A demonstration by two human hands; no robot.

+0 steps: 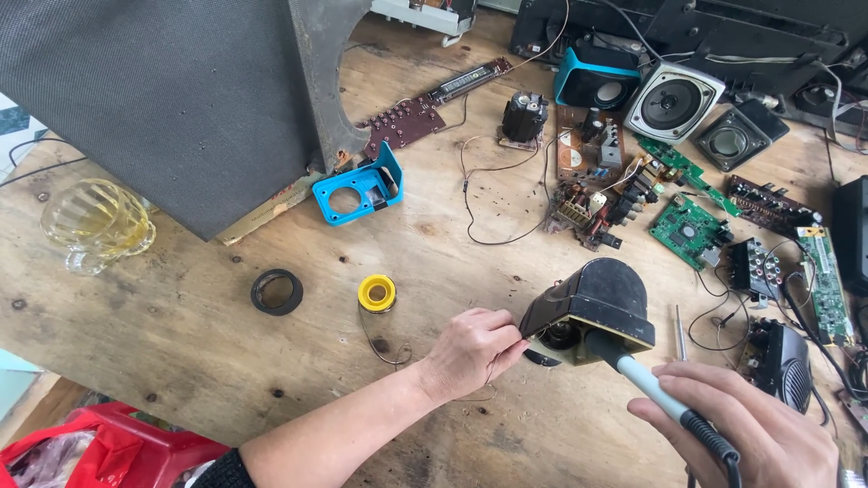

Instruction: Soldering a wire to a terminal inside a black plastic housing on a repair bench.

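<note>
At about five o'clock on the wooden bench [271,361], the left hand [470,351] is pinching a thin solder wire against a small black speaker housing [592,307], while the right hand [750,434] is gripping a soldering iron [655,393] whose tip is disappearing under it. A yellow solder spool [376,293] is lying at nine o'clock of the housing, circuit boards [692,226] are crowding one o'clock, and a screwdriver [680,330] is lying just beside it at three.

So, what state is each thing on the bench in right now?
Left hand: pinching solder wire at the black housing.
Right hand: gripping the soldering iron, tip inside the housing.
Black housing: tipped, open side down.
Solder spool: lying flat, wire trailing.
Glass jar: on its side.
Blue frame: detached, empty.
</note>
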